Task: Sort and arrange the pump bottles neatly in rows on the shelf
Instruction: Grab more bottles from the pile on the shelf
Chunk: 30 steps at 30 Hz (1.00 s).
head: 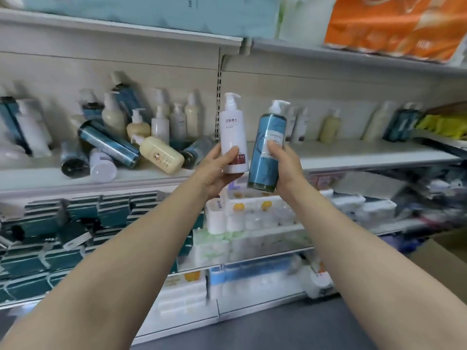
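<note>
My left hand [217, 170] grips a white pump bottle [233, 127] upright in front of the shelf's middle post. Beside it, my right hand [284, 165] grips a teal pump bottle [266, 150], tilted slightly. Both bottles are held in the air before the white shelf [366, 155]. On the shelf's left section lies a jumbled heap of pump bottles: a cream one [161, 154] on its side, teal ones [108, 144] toppled, several white and cream ones standing behind. On the right section a few bottles stand along the back wall, among them a yellowish one [330, 127].
Packs of tissue rolls, one orange [394, 24], fill the top shelf. Below are dark green boxes [63, 233] on the left and toilet paper packs [252, 213] in the middle. A cardboard box [444, 251] stands at the lower right on the grey floor.
</note>
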{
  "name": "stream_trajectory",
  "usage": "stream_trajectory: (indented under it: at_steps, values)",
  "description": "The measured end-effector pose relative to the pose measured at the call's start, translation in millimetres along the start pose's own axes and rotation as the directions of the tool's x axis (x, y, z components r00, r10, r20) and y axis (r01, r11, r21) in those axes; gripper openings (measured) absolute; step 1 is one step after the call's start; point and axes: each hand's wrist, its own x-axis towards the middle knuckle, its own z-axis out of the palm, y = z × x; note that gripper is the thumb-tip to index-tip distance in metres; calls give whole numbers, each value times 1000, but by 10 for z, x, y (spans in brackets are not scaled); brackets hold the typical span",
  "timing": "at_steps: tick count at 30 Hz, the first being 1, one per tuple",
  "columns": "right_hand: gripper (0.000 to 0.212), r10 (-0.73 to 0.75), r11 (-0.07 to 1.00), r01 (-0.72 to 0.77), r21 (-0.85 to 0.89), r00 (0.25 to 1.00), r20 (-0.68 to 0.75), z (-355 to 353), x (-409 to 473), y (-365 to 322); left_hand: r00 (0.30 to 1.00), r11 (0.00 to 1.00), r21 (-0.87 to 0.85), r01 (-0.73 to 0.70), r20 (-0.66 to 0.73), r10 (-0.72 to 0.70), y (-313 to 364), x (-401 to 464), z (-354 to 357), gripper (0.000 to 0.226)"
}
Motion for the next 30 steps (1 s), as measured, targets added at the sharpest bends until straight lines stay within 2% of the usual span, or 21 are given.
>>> stream_trajectory:
  at_steps: [3, 8, 11, 16, 20, 30]
  values:
    - [31, -32, 999, 30, -27, 998, -62, -292, 61, 38, 1000, 999, 29, 21, 1, -21, -146, 126, 188, 52]
    - [27, -63, 998, 60, -24, 988, -142, -627, 315, 54, 999, 999, 18, 46, 15, -46, -268, 515, 419, 71]
    - [23, -66, 998, 64, -18, 985, -159, -820, 575, 78, 997, 998, 15, 62, 49, -63, -370, 849, 559, 64]
    - [39, -82, 996, 77, -34, 978, -190, -1135, 1123, 5, 994, 995, -15, 98, 54, -97, -523, 1504, 795, 68]
    - [45, -79, 997, 77, -20, 973, -216, -1320, 1519, -33, 991, 991, -8, 130, 37, -130, -637, 1952, 980, 61]
    - [47, -106, 994, 102, -27, 968, -226, -1883, 2194, -94, 990, 990, 13, 138, 26, -138, -966, 2717, 1424, 67]
